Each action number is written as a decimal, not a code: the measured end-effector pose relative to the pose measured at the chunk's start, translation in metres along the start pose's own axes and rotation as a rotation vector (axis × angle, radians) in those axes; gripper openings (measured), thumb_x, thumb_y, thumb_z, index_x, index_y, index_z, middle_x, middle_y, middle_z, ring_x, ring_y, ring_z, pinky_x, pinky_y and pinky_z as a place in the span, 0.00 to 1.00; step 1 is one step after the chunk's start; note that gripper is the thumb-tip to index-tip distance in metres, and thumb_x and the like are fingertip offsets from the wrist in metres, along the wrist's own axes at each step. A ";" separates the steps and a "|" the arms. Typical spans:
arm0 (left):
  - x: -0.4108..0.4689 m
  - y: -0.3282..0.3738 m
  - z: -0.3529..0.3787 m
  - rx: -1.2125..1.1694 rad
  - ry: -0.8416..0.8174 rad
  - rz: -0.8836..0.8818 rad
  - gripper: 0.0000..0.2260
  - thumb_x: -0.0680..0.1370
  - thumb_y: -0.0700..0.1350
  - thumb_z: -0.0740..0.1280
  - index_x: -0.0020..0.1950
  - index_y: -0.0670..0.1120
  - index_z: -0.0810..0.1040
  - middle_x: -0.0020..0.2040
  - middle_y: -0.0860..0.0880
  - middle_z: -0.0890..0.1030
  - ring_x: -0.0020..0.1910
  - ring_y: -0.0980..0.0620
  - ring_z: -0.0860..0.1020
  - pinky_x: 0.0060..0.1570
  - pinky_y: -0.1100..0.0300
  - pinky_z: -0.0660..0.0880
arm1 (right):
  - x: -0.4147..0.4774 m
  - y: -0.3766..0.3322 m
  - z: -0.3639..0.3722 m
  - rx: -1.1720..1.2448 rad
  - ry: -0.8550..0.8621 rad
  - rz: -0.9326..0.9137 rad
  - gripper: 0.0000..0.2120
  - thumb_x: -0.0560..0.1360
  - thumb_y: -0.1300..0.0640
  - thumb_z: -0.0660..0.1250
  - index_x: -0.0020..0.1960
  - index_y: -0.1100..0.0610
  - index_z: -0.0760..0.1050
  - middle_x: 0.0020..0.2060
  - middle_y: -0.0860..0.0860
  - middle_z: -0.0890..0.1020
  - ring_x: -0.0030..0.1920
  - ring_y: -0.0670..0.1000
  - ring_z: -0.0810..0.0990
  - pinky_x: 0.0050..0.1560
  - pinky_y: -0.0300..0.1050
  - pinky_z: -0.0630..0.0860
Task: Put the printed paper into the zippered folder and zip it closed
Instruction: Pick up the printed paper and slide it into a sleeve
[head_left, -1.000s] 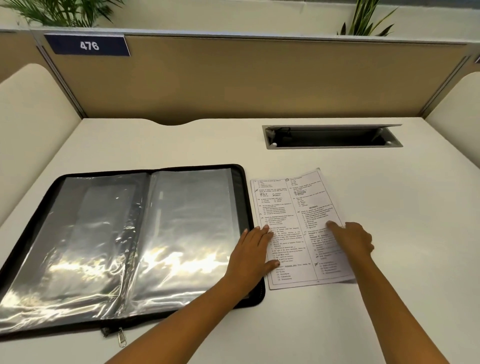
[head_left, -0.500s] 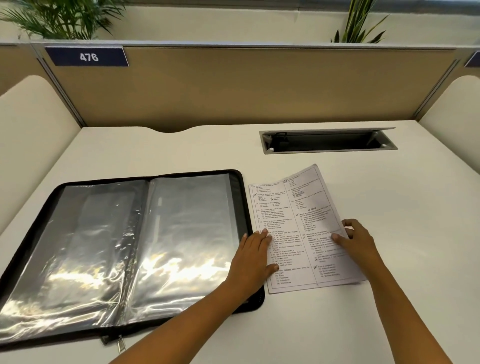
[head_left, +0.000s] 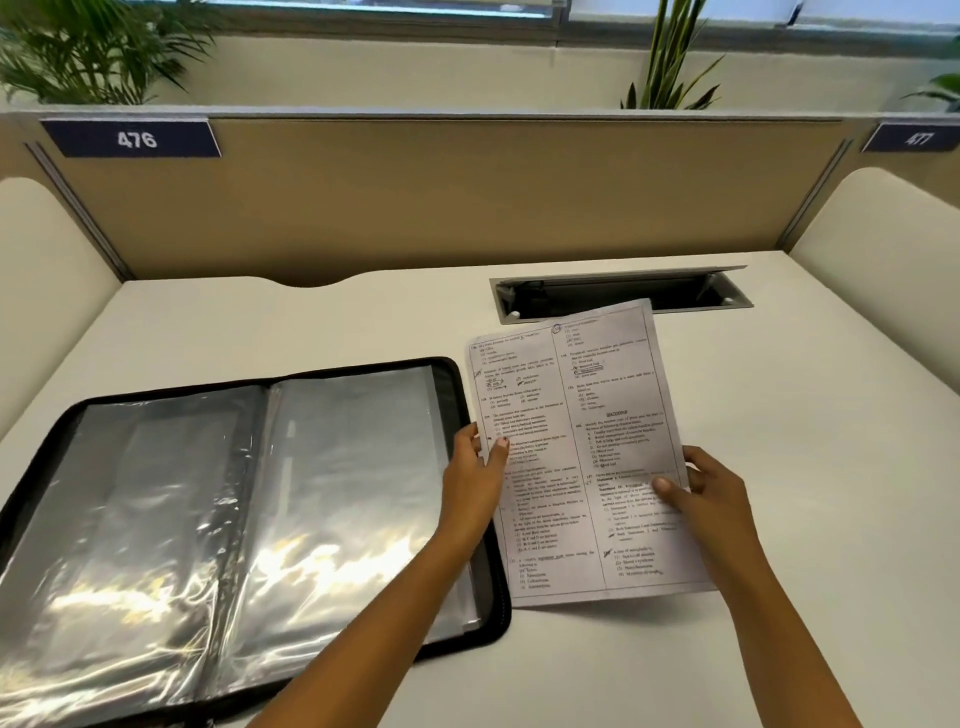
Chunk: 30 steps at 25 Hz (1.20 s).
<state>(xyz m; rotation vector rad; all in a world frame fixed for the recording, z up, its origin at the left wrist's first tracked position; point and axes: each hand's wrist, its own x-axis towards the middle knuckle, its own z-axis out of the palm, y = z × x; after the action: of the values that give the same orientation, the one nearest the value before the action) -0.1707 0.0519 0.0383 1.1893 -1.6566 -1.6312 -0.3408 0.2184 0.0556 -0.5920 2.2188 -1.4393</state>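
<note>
The printed paper (head_left: 576, 447), a white sheet with two columns of black text, is lifted off the desk and tilted toward me. My left hand (head_left: 470, 478) pinches its left edge with the thumb on top. My right hand (head_left: 711, 499) grips its right edge the same way. The zippered folder (head_left: 218, 519) lies open flat on the desk to the left, black-rimmed with shiny clear plastic sleeves; its right rim sits just under the paper's left side.
A white desk (head_left: 779, 519) is walled by a tan partition (head_left: 415, 197) with number tags 476 and 477. An open cable slot (head_left: 623, 291) is set into the desk behind the paper. Cream side panels stand left and right. Plants rise behind the partition.
Both hands went from pressing flat on the paper to gripping its side edges, and the sheet has risen off the desk. The folder has not moved.
</note>
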 end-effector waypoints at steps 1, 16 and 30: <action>0.002 0.007 -0.001 -0.048 -0.009 -0.018 0.18 0.80 0.50 0.62 0.69 0.48 0.66 0.64 0.51 0.76 0.53 0.57 0.78 0.47 0.64 0.76 | -0.002 -0.005 -0.002 -0.010 0.011 -0.037 0.13 0.75 0.63 0.67 0.56 0.51 0.75 0.48 0.52 0.85 0.42 0.56 0.84 0.45 0.51 0.81; -0.007 0.062 0.024 -0.163 0.068 0.463 0.06 0.81 0.49 0.54 0.51 0.58 0.69 0.47 0.58 0.79 0.45 0.62 0.80 0.36 0.69 0.78 | 0.006 -0.023 0.019 0.334 0.272 -0.263 0.04 0.79 0.59 0.61 0.48 0.52 0.72 0.45 0.47 0.81 0.46 0.47 0.79 0.39 0.33 0.75; -0.019 0.042 0.029 -0.195 0.078 0.403 0.10 0.82 0.44 0.54 0.48 0.56 0.72 0.42 0.61 0.80 0.44 0.61 0.80 0.36 0.69 0.77 | 0.001 -0.008 0.020 0.352 0.317 -0.257 0.11 0.80 0.59 0.59 0.48 0.43 0.73 0.47 0.42 0.81 0.48 0.43 0.79 0.44 0.35 0.75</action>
<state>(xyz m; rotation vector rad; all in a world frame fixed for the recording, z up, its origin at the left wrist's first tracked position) -0.1961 0.0780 0.0790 0.7544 -1.5286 -1.4326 -0.3294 0.2004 0.0556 -0.5736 2.0900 -2.1276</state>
